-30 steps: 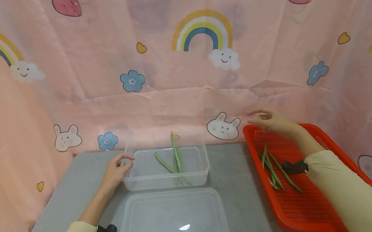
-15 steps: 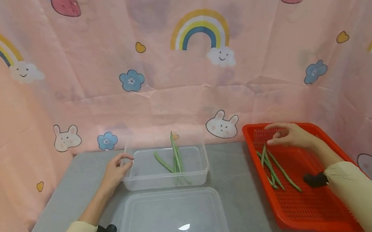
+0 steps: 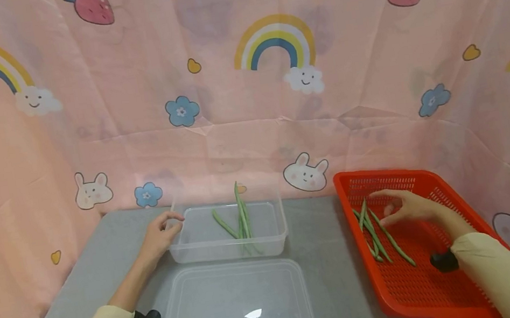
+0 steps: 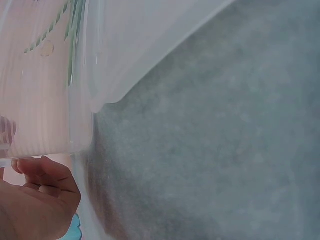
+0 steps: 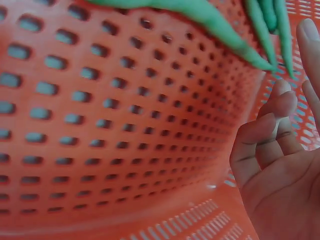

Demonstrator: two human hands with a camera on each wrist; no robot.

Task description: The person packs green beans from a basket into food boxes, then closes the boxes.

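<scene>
Head view: no brand, label or writing can be read anywhere. A clear rectangular plastic tub [image 3: 228,232] stands on the grey tabletop [image 3: 323,258] and holds a few long green beans [image 3: 241,218], one leaning up against its far wall. A clear plastic lid [image 3: 234,311] lies flat just in front of it. To the right, a red perforated plastic basket [image 3: 440,187] holds more loose green beans [image 3: 377,234]. The left hand [image 3: 160,236] rests at the tub's left corner, fingers loosely curled at its rim. The right hand [image 3: 406,207] hovers inside the basket just beside the loose beans, fingers relaxed, holding nothing.

Left wrist view: curled fingers [image 4: 42,172] sit against the tub's clear wall [image 4: 80,115]; a firm grip cannot be told.

Right wrist view: the fingers [image 5: 270,125] are slightly bent and empty, near bean tips [image 5: 260,27] on the red mesh [image 5: 100,125].
</scene>
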